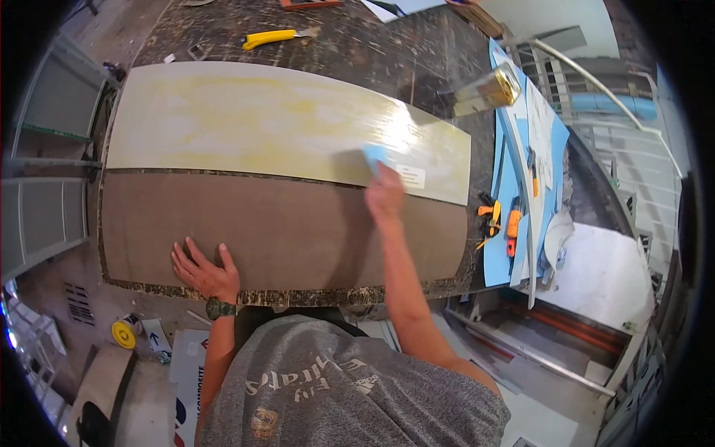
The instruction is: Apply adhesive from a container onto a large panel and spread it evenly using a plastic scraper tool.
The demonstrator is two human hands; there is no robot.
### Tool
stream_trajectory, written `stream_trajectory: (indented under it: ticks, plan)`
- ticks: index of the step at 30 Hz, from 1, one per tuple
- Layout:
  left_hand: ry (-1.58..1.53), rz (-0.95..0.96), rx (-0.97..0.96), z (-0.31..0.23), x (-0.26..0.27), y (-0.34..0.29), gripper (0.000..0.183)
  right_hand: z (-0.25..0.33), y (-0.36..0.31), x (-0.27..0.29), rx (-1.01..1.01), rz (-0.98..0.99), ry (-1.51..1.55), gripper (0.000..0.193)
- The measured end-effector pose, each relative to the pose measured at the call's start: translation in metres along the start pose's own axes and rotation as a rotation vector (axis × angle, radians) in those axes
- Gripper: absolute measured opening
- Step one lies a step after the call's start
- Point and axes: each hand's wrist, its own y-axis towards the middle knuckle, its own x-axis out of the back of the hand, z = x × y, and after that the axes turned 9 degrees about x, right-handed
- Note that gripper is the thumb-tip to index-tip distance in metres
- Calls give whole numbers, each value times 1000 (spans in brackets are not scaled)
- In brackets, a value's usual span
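In the head view, the right hand held a light-blue spreader with the fingers closed around it. The spreader stood over the right part of a long white panel smeared with a yellowish film; whether its edge touched the surface could not be told. Just right of the right hand, a small white label lay on that panel.

The left hand rested palm down, fingers spread, on the left part of a brown panel, with a dark wristwatch on its wrist. The brown panel lay on the near side of the white one, a narrow gap between them, both on a worn dark workbench.

Beyond the white panel lay a yellow-handled knife. Near the panel's far right corner was a glossy can with a golden rim. To the right, an orange-and-black clamp and an orange-and-red cutter lay near each other, beside stacked light-blue sheets.
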Motion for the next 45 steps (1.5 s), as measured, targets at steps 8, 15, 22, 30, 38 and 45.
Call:
stream_trajectory:
  ticks: [8,15,22,30,38,45]
  plan:
    - [40,-49,-20,4,4,-14,67,6,59,25,-140,-142,534,30]
    - [46,-57,-29,-3,-4,-19,67,-80,43,12,-67,-139,52,25]
    - [37,-65,-16,-7,-5,-17,67,-47,140,-9,137,99,684,46]
    - [56,-98,35,12,2,-23,69,77,99,-41,723,283,740,27]
    - [-43,-82,27,-4,-11,-14,69,198,207,-158,703,183,723,34]
    - [-2,-78,76,8,-1,-17,70,318,131,-163,940,157,913,26]
